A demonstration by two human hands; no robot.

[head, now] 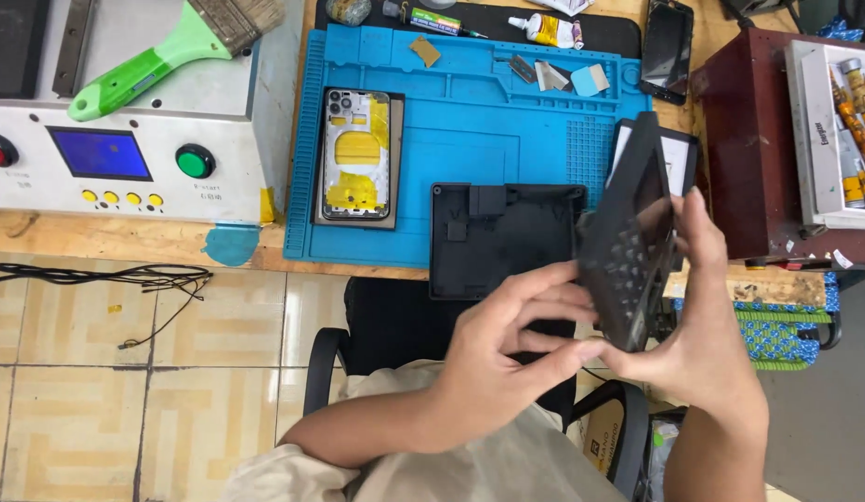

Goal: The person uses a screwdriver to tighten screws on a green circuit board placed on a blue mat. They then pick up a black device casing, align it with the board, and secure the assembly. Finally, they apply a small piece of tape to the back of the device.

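Seen from above, both bare hands meet in front of the person's lap, just off the near edge of a wooden workbench [126,240]; the left hand [511,349] reaches across from the lower left, fingers curled, its thumb and forefinger pinching the lower edge of a dark, flat rectangular plastic panel with a grid of small holes [629,246]; the right hand [697,339] cups the panel from behind and below, fingers wrapped around its far edge; the panel is tilted almost upright, held in the air above the bench's front edge.

Just beside it, a black square plastic tray [498,232] lies on a bright blue silicone work mat [470,112]; a phone frame with yellow tape patches [356,153] rests on the mat's left part; beyond the mat lie a small yellow and white tube [546,30] and a dark phone [667,46]; at far left stands a white control box with a blue screen and a green round button [126,153], a green-handled paintbrush [163,56] on top; at right a dark red box [758,149] holds a white tray of yellow cylindrical items [846,121].
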